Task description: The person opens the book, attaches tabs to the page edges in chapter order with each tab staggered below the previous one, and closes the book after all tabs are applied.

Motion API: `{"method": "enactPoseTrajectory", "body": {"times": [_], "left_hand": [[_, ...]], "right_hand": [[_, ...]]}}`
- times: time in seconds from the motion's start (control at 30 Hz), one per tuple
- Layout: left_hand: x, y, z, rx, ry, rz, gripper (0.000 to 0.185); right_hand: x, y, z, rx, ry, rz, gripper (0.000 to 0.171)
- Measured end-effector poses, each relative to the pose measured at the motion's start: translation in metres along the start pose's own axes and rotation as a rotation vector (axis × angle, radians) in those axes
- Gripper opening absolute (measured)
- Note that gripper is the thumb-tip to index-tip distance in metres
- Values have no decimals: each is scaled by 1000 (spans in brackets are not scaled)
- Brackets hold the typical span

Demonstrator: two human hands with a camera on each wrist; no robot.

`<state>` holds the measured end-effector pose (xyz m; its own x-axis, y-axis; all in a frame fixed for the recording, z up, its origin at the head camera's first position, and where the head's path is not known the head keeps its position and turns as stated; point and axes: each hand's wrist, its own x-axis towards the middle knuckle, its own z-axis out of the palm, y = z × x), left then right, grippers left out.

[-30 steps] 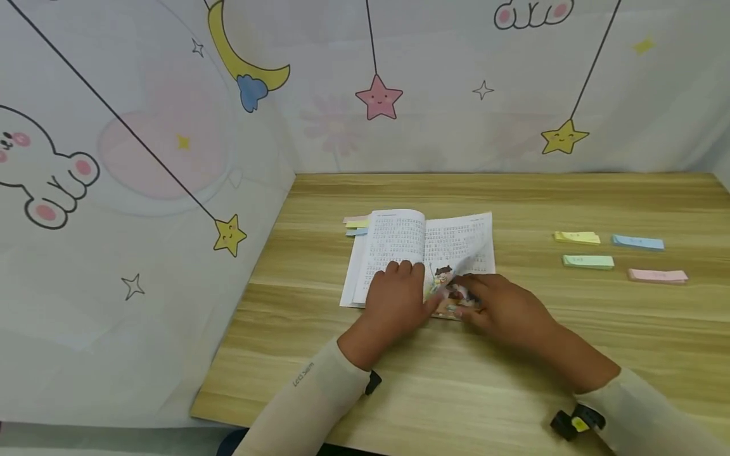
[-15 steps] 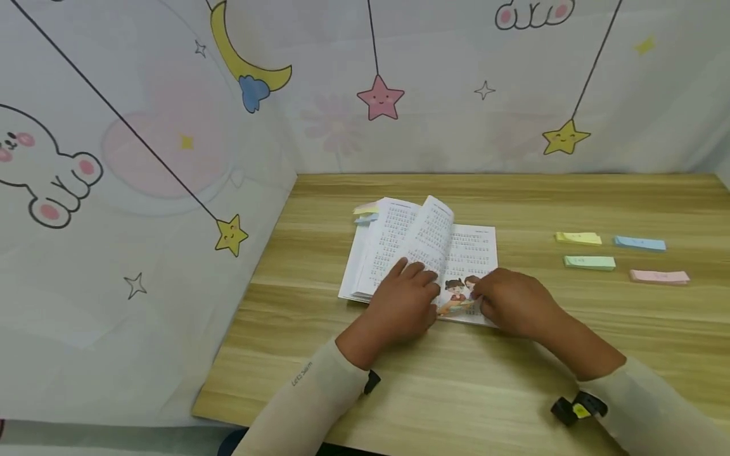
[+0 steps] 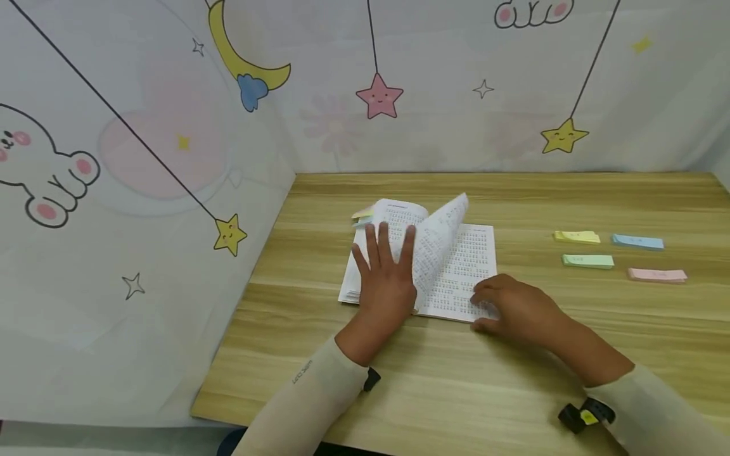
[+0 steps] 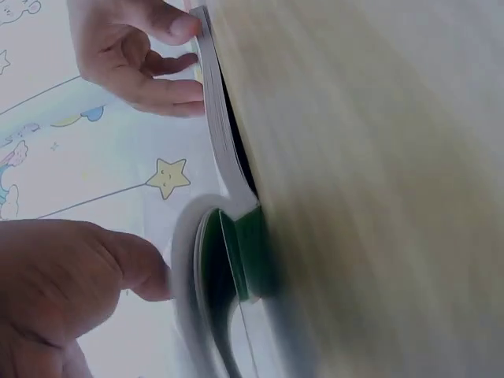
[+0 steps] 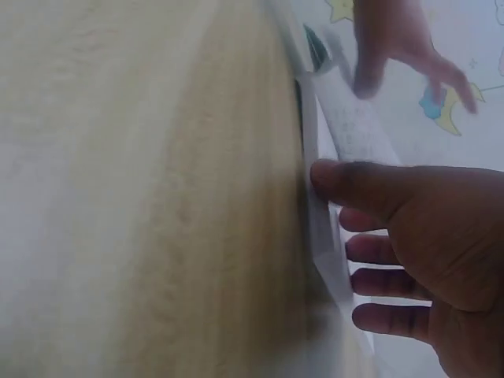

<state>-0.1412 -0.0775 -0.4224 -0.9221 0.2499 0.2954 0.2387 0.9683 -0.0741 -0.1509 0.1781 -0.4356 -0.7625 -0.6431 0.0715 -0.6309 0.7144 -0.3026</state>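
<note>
An open white paperback book (image 3: pixel 456 272) printed with dense text lies near the middle of the light wooden counter (image 3: pixel 513 380). The left hand (image 3: pixel 384 278) lies flat on the book's left page, fingers straight and spread, pressing it down without gripping anything. Just to its right, one printed page (image 3: pixel 439 244) stands curled up in the air above the spine. The right hand (image 3: pixel 510 307) rests at the lower right corner of the book, fingers loosely bent; in the right wrist view its thumb (image 5: pixel 354 183) lies against the edge of the pages, while the other fingers lie on the top sheet. Coloured paper tabs (image 3: pixel 362 215) stick out past the book's far left corner. Well apart, on the right of the counter, lie four small stacks of paper strips: yellow (image 3: pixel 576 237), blue (image 3: pixel 637 242), green (image 3: pixel 587 261) and pink (image 3: pixel 657 275).
</note>
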Motion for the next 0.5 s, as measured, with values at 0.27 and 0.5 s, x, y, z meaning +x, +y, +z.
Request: {"method": "enactPoseTrajectory", "body": {"times": [0.27, 0.5], "left_hand": [[-2, 0, -5, -105, -258, 406, 27], [-2, 4, 1, -80, -7, 144, 63]], "right_hand": [[8, -3, -4, -55, 335, -184, 13], [11, -12, 1, -41, 473, -193, 27]]}}
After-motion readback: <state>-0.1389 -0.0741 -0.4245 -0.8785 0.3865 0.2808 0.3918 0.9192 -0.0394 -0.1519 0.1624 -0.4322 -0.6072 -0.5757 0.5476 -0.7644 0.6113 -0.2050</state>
